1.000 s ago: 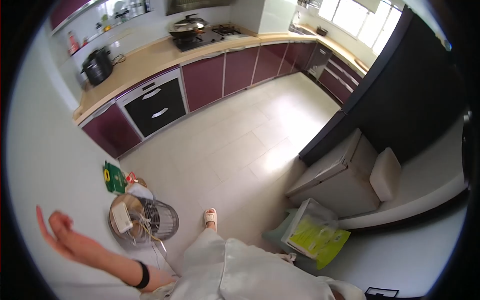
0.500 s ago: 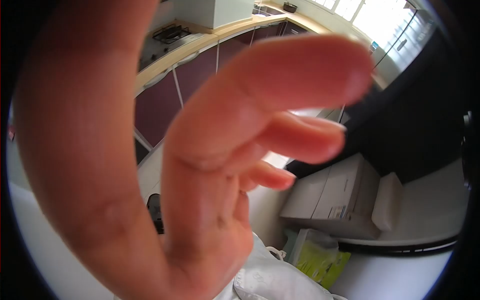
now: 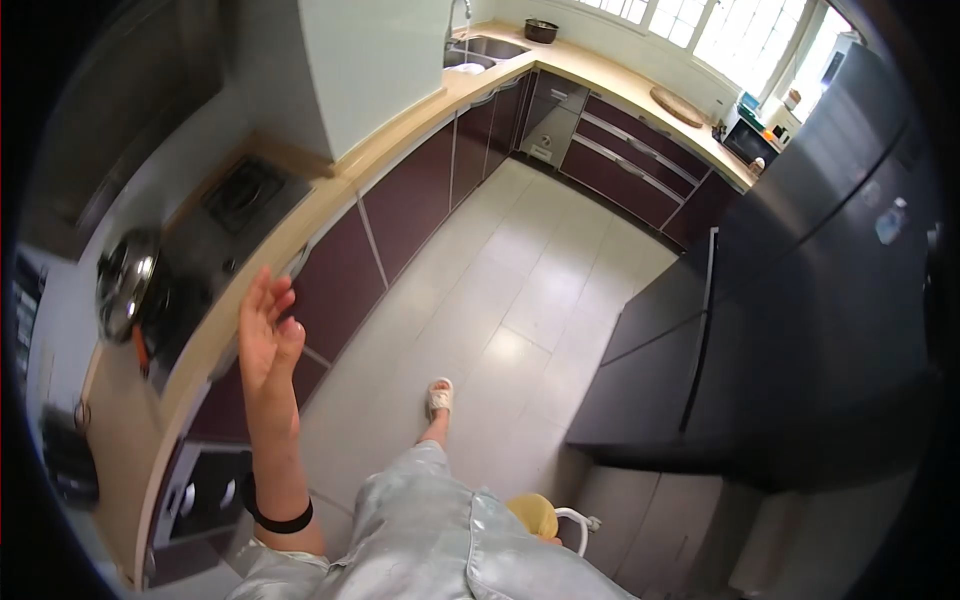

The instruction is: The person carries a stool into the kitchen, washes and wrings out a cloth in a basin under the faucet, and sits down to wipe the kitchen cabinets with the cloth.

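My left hand is raised on the left with its fingers loosely curled and apart, holding nothing. A black band is round that wrist. Behind the hand are the counter edge and the dark red cabinets. A yellow object with a curved white part beside it shows at the right side of my light clothing. What seems to be a sliver of my right hand is just below the yellow object; its fingers are hidden by the clothing.
On the left counter are a hob and a lidded pan. A sink with a tap, a dark pot and a round board are further back. A tall dark fridge stands at the right. Pale floor tiles lie ahead.
My left hand swung up close past the camera and is now lower and further off. The view has moved forward and turned towards the sink. The yellow object has come into view.
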`<state>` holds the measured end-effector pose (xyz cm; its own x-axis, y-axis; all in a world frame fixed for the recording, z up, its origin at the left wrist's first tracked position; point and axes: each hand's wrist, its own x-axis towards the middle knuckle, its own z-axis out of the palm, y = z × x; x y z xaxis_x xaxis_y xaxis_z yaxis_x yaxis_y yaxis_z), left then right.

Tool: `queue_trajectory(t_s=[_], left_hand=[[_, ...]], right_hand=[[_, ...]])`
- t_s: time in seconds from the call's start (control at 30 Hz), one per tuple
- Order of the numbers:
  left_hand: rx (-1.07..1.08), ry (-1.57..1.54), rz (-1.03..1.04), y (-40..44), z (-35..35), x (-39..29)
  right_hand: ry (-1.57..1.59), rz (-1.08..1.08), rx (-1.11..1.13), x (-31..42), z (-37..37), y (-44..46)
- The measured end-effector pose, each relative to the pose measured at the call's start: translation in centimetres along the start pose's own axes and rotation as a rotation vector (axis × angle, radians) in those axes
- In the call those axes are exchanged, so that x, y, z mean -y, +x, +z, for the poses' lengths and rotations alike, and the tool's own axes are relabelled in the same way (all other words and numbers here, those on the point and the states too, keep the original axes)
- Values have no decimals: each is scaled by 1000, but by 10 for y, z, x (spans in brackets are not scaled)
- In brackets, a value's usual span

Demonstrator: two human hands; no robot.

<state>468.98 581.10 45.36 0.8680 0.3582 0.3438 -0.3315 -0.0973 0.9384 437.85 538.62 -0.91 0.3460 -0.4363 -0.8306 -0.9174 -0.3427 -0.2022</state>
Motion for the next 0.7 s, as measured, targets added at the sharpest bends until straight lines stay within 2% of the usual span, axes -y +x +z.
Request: queue_trajectory(t_s=[0.07,0.13,0.17,0.23,0.37,0.57,0.63,0.7], left_hand=[[11,41,-15,55,9,62],[5,35,-152,112,33,107],[15,35,-166,139,50,125],[55,-3,-332,194,89,154],[228,52,-376,283,168,200],[267,233,-449,397,261,294],[217,250,-506,426,286,333],[180,283,-545,460,319,361]], right_hand=[[146,-24,43,71,-26,-10],[-5,-86,-11,127,-39,19],[-4,-70,-11,153,-46,26],[4,-116,-110,236,-77,28],[34,-34,-197,358,-121,87],[173,-46,-213,527,-169,259],[227,-118,-277,594,-189,310],[333,-167,-493,661,-200,368]])
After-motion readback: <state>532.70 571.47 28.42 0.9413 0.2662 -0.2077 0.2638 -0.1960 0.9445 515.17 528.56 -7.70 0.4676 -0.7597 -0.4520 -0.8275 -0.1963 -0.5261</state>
